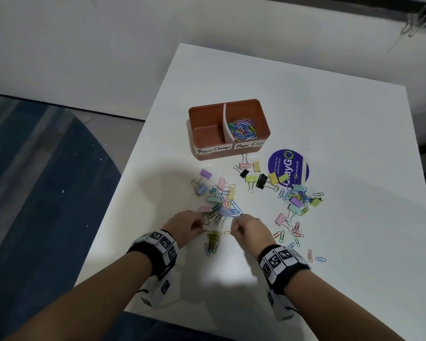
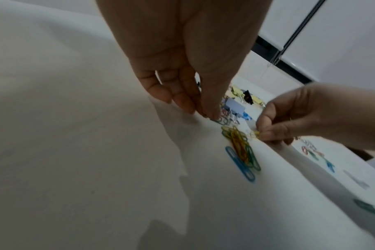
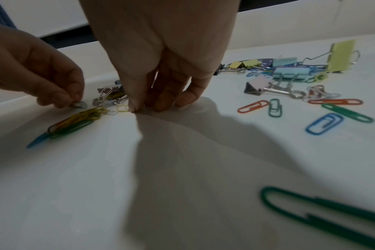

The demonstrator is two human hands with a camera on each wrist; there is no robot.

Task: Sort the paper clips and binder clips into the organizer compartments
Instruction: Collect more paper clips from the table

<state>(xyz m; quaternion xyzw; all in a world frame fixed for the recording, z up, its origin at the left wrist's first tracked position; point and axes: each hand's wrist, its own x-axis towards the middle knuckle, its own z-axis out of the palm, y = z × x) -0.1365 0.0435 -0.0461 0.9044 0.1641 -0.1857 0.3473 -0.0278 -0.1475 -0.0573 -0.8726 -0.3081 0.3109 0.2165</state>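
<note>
A red-brown organizer [image 1: 265,130] stands mid-table. Its right compartment, labelled Paper Clips, holds several coloured paper clips [image 1: 242,129]; the left one, labelled Paper Clamps [image 1: 207,134], is empty. Pastel and black binder clips [image 1: 261,179] and loose paper clips lie scattered in front of it. My left hand [image 1: 199,228] [image 2: 210,115] [image 3: 75,103] pinches a small clip [image 2: 219,120] at the table surface. My right hand [image 1: 233,231] [image 2: 261,133] [image 3: 135,108] pinches a yellow paper clip [image 3: 122,108] against the table. Between the hands lies a small heap of paper clips [image 1: 212,241] [image 2: 240,148] [image 3: 75,121].
A round purple sticker [image 1: 287,166] sits on the white table [image 1: 330,119] right of the organizer. More paper clips [image 1: 298,232] and binder clips [image 1: 296,203] lie to the right of my right hand. The table's left edge drops to a blue rug [image 1: 35,168].
</note>
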